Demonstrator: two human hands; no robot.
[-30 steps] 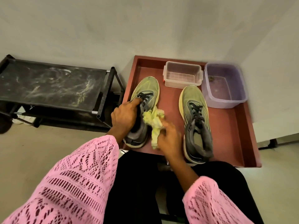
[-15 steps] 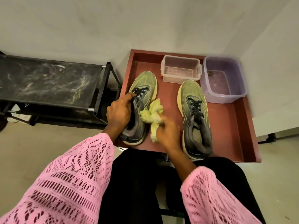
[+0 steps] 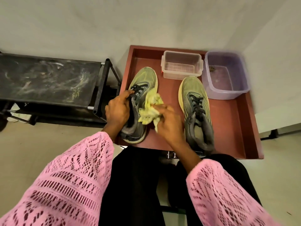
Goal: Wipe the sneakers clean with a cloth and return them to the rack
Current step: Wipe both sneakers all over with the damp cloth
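Centre frame, left hand point(image 3: 117, 110) clamped on left sneaker's point(image 3: 140, 101) collar, on the tray point(image 3: 234, 128). Right hand point(image 3: 167, 123) bunched round yellow cloth point(image 3: 150, 106), pressed on that shoe's side. Right sneaker point(image 3: 195, 111) alongside, untouched. Upper left: black rack point(image 3: 48, 79).

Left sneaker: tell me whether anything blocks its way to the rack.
Nothing visible blocks it. The left sneaker, held by the left hand, sits at the tray's left edge; the rack stands just left, its top shelf bare.
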